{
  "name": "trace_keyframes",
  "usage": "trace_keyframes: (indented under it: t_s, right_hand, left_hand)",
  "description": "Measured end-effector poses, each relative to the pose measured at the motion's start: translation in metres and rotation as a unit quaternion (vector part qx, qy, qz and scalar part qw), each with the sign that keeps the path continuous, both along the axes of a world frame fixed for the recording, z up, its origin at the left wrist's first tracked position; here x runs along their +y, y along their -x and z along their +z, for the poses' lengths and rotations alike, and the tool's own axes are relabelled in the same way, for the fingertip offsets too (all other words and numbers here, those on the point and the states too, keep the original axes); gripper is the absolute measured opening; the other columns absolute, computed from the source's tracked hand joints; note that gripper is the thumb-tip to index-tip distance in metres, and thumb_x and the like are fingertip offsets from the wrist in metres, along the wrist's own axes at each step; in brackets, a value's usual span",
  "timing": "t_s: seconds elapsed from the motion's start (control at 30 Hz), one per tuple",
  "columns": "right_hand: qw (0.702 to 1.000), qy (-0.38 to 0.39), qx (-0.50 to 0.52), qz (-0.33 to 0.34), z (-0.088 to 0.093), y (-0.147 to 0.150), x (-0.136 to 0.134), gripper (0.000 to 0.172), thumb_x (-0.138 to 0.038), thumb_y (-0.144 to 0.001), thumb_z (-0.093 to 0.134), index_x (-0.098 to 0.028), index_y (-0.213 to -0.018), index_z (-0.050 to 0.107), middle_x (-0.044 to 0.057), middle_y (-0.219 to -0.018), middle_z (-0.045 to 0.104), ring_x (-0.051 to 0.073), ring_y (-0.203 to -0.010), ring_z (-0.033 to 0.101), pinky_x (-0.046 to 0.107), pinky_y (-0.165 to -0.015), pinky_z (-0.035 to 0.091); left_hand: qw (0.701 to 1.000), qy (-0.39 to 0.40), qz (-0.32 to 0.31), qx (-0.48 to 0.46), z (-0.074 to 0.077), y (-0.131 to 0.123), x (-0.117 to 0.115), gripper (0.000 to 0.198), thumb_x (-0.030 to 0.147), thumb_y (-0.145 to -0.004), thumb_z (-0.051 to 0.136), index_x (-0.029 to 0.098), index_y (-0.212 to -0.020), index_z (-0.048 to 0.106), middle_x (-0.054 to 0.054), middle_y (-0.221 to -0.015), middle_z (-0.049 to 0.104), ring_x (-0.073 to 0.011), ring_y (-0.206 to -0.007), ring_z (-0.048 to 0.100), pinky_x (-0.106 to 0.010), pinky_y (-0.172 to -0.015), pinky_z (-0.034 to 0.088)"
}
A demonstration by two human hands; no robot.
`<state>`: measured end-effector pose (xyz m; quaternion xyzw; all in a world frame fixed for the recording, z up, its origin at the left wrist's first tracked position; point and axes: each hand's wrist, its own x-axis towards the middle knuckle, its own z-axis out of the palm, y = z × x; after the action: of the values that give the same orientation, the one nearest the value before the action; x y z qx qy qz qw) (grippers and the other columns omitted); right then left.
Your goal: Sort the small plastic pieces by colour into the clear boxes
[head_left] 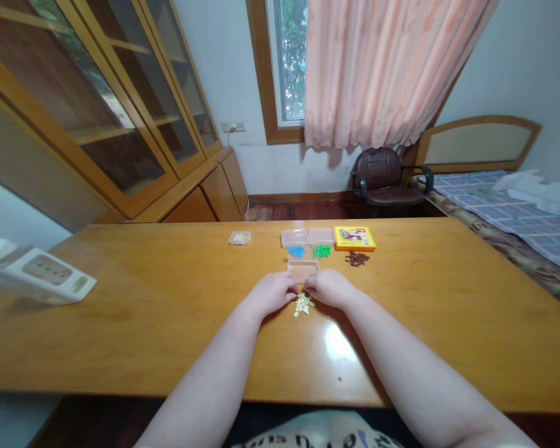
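Observation:
Just in front of me on the table lies a loose pile of small pale cream pieces (303, 304), too small to name exactly. My left hand (274, 292) rests at the pile's far left edge, its fingers curled in. Opposite it, my right hand (330, 289) bends its fingers down at the far right edge. Both sets of fingertips touch or nearly touch the pieces; anything pinched between them is hidden. Right behind the fingers stands a clear plastic tray (302, 270). Blue pieces (295, 252) and green pieces (323, 251) lie beyond it in clear containers.
Two clear lids or boxes (295, 238) stand behind the coloured pieces. To their right are a yellow box (354, 239) and a brown pile of pieces (357, 259). A small clear box (239, 238) sits farther left. A white container (56, 277) stands at the table's left.

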<state>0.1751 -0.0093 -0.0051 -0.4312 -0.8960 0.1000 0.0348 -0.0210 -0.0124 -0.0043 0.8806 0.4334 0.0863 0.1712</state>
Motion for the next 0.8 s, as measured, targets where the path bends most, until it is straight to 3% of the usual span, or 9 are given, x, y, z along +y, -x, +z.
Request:
trace_keyframes:
  t_s: [0.13, 0.33, 0.57, 0.7, 0.8]
  right_hand:
    - [1.0, 0.002, 0.029, -0.012, -0.002, -0.001, 0.002, 0.022, -0.023, -0.084, 0.052, -0.023, -0.086, 0.073, 0.006, -0.085, 0.072, 0.017, -0.076, 0.064, 0.024, -0.067, 0.04]
    - [0.986, -0.05, 0.108, -0.114, -0.006, -0.01, 0.009, 0.024, -0.029, -0.088, 0.049, -0.024, -0.096, 0.071, 0.007, -0.092, 0.071, 0.017, -0.08, 0.063, 0.025, -0.07, 0.04]
    - [0.995, 0.022, 0.098, 0.001, -0.005, -0.011, 0.005, 0.022, -0.024, -0.082, 0.053, -0.028, -0.09, 0.073, 0.001, -0.089, 0.073, 0.016, -0.079, 0.064, 0.023, -0.067, 0.04]
    - [0.996, 0.042, 0.079, 0.005, -0.003, -0.007, 0.002, 0.024, -0.026, -0.081, 0.054, -0.031, -0.095, 0.073, 0.001, -0.088, 0.073, 0.017, -0.078, 0.064, 0.024, -0.065, 0.04]
    - [0.997, 0.044, 0.065, 0.005, -0.001, -0.005, 0.002, 0.025, -0.025, -0.081, 0.054, -0.031, -0.095, 0.073, 0.001, -0.09, 0.073, 0.017, -0.08, 0.065, 0.024, -0.067, 0.04]
  left_hand:
    - [1.0, -0.001, -0.004, 0.008, -0.002, -0.002, 0.001, 0.012, 0.024, -0.078, 0.059, 0.027, -0.083, 0.07, 0.0, -0.084, 0.064, -0.0161, -0.078, 0.059, -0.025, -0.073, 0.045]
    - [1.0, -0.014, -0.007, 0.019, -0.004, -0.005, 0.001, 0.015, 0.024, -0.079, 0.056, 0.026, -0.083, 0.07, -0.002, -0.085, 0.065, -0.017, -0.08, 0.06, -0.026, -0.076, 0.045]
    - [1.0, -0.018, 0.0, 0.023, -0.004, -0.008, -0.002, 0.016, 0.025, -0.081, 0.052, 0.024, -0.079, 0.068, -0.002, -0.08, 0.064, -0.016, -0.077, 0.059, -0.025, -0.073, 0.045]
    - [0.999, -0.018, 0.012, 0.029, -0.003, -0.007, -0.001, 0.016, 0.025, -0.081, 0.051, 0.021, -0.077, 0.066, -0.003, -0.079, 0.063, -0.0163, -0.075, 0.058, -0.025, -0.071, 0.045]
    - [0.997, -0.061, 0.041, 0.007, -0.001, -0.006, 0.002, 0.016, 0.026, -0.083, 0.051, 0.02, -0.082, 0.065, -0.004, -0.084, 0.062, -0.0168, -0.079, 0.058, -0.026, -0.073, 0.045]
